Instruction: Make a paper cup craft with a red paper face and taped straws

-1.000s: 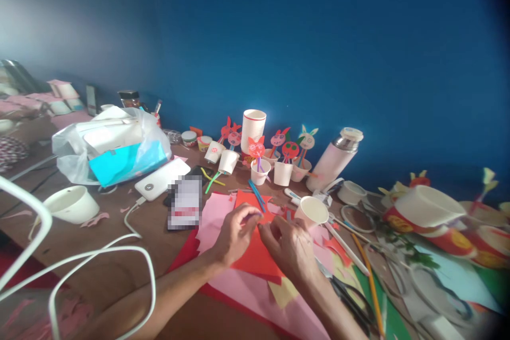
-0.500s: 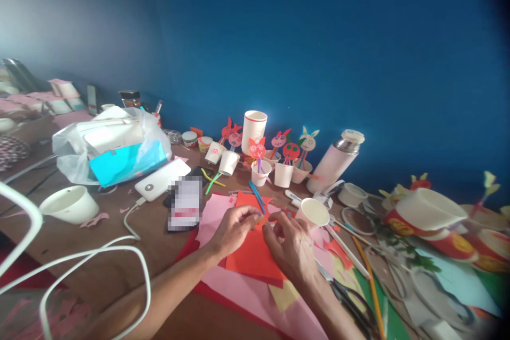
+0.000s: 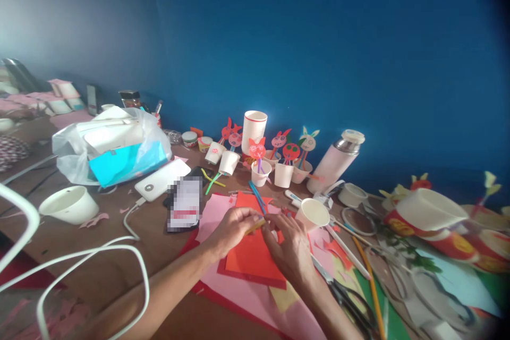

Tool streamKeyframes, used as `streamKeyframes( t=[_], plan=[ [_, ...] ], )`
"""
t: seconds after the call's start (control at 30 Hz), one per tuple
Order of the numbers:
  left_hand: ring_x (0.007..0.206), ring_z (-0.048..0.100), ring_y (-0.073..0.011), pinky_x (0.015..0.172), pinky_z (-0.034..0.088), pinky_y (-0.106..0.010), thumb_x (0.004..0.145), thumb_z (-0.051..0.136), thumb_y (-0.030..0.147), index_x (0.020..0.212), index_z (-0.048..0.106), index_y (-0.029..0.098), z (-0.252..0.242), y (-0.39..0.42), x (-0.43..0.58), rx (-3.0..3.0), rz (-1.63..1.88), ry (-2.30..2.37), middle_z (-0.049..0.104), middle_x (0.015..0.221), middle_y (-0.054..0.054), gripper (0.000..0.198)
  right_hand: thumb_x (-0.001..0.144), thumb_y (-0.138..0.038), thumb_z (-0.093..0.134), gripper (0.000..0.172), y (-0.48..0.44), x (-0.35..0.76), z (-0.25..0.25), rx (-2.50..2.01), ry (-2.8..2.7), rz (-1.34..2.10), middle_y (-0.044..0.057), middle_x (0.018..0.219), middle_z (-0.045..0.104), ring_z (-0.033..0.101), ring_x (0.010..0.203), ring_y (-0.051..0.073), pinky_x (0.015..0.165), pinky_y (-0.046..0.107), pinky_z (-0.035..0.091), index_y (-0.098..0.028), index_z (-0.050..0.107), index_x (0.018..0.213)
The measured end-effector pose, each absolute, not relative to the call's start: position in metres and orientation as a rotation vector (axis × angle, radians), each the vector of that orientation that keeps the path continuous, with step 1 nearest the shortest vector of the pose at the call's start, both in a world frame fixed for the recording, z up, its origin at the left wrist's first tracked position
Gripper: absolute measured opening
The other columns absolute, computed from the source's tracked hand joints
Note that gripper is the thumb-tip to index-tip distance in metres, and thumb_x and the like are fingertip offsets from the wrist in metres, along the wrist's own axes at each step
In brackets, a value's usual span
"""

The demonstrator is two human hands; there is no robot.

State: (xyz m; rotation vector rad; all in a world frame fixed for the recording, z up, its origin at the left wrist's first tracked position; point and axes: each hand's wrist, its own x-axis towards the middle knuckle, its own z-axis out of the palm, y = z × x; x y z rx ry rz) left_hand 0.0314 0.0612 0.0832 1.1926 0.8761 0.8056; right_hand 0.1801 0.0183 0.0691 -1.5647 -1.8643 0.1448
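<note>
My left hand (image 3: 231,228) and my right hand (image 3: 287,247) meet over a red sheet of paper (image 3: 251,257) that lies on pink paper (image 3: 255,297). The left fingers pinch a thin yellow stick (image 3: 255,225), and the right fingertips pinch its other end. A white paper cup (image 3: 313,213) stands just right of the hands. Blue straws (image 3: 257,196) lie just beyond them.
Paper cups with animal faces on sticks (image 3: 274,159) line the back, with a tall cup stack (image 3: 253,130) and a pink flask (image 3: 334,162). Scissors (image 3: 346,300) and a pencil (image 3: 368,276) lie at right. A power bank (image 3: 161,179), white cable (image 3: 91,260), bowl (image 3: 69,204) and plastic bag (image 3: 109,149) sit left.
Both hands shifted slightly toward me with the red sheet. A thin yellow stick now shows between the fingertips of the two hands.
</note>
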Motion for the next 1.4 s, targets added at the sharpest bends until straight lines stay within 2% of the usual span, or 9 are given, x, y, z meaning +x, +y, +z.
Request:
streamKeyframes(
  t=[0.17, 0.37, 0.57, 0.8, 0.97, 1.17, 1.4],
  plan=[
    [0.059, 0.046, -0.0105, 0.06, 0.035, -0.023, 0.074, 0.06, 0.033, 0.075, 0.064, 0.011, 0.085, 0.063, 0.029, 1.18, 0.805, 0.876, 0.054, 0.06, 0.001, 0.023, 0.083, -0.028, 0.05, 0.014, 0.018, 0.18, 0.07, -1.556, -1.853, 0.196, 0.0, 0.077, 0.066, 0.059, 0.074, 0.019, 0.072, 0.031, 0.036, -0.025, 0.063, 0.088],
    [0.06, 0.045, -0.0106, 0.061, 0.034, -0.024, 0.079, 0.056, 0.035, 0.074, 0.062, 0.012, 0.081, 0.064, 0.027, 1.238, 0.78, 0.831, 0.052, 0.062, 0.001, 0.024, 0.086, -0.024, 0.045, 0.024, 0.016, 0.178, 0.078, -1.554, -1.889, 0.31, -0.001, 0.073, 0.069, 0.062, 0.069, 0.015, 0.076, 0.03, 0.04, -0.024, 0.062, 0.102],
    [0.063, 0.048, -0.0111, 0.063, 0.036, -0.024, 0.078, 0.058, 0.034, 0.077, 0.064, 0.013, 0.084, 0.062, 0.028, 1.258, 0.775, 0.802, 0.055, 0.066, 0.0, 0.022, 0.083, -0.023, 0.045, 0.022, 0.016, 0.18, 0.084, -1.562, -1.856, 0.419, -0.002, 0.067, 0.067, 0.06, 0.061, 0.014, 0.062, 0.024, 0.04, -0.023, 0.067, 0.09],
    [0.062, 0.051, -0.0103, 0.062, 0.04, -0.023, 0.076, 0.061, 0.037, 0.08, 0.062, 0.013, 0.084, 0.062, 0.029, 1.209, 0.789, 0.813, 0.057, 0.069, 0.0, 0.025, 0.082, -0.022, 0.046, 0.022, 0.015, 0.177, 0.082, -1.556, -1.804, 0.301, -0.003, 0.059, 0.064, 0.058, 0.059, 0.014, 0.073, 0.028, 0.037, -0.022, 0.068, 0.08],
    [0.062, 0.052, -0.01, 0.059, 0.041, -0.022, 0.075, 0.065, 0.033, 0.094, 0.051, 0.015, 0.083, 0.062, 0.029, 1.118, 0.808, 0.789, 0.057, 0.071, 0.0, 0.029, 0.081, -0.019, 0.045, 0.024, 0.014, 0.176, 0.083, -1.534, -1.813, 0.295, -0.003, 0.057, 0.062, 0.058, 0.061, 0.014, 0.077, 0.029, 0.035, -0.023, 0.068, 0.077],
    [0.055, 0.05, -0.0091, 0.055, 0.041, -0.021, 0.076, 0.063, 0.037, 0.081, 0.045, 0.017, 0.08, 0.062, 0.029, 1.16, 0.843, 0.784, 0.054, 0.062, 0.003, 0.027, 0.08, -0.019, 0.045, 0.025, 0.014, 0.176, 0.083, -1.516, -1.807, 0.289, -0.003, 0.058, 0.064, 0.058, 0.06, 0.014, 0.076, 0.029, 0.036, -0.023, 0.07, 0.08],
    [0.06, 0.052, -0.011, 0.057, 0.04, -0.021, 0.083, 0.055, 0.039, 0.08, 0.06, 0.014, 0.076, 0.058, 0.03, 1.546, 0.938, 0.899, 0.057, 0.066, 0.0, 0.025, 0.082, -0.022, 0.045, 0.025, 0.013, 0.176, 0.083, -1.548, -1.776, 0.297, -0.003, 0.056, 0.062, 0.056, 0.055, 0.013, 0.071, 0.027, 0.038, -0.022, 0.07, 0.077]
  ],
)
